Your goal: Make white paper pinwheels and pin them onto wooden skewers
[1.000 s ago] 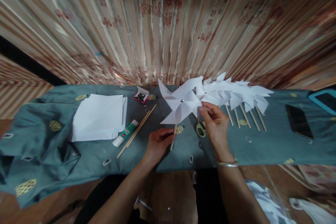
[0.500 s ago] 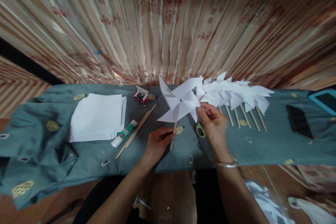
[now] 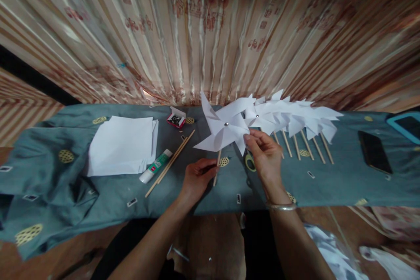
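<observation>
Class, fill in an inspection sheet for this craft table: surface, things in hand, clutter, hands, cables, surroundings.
Surface: table under a teal cloth, rumpled at its left end.
Things in hand: white paper pinwheel on a wooden stick.
Clutter: row of finished pinwheels on sticks to the right; stack of white paper; glue stick; spare sticks; small box of pins; scissors, partly hidden; dark phone.
Hands: left hand grips the stick; right hand pinches a blade of the pinwheel, bangle on that wrist.
Cables: nothing seen.
Surroundings: patterned striped curtain behind the table.
</observation>
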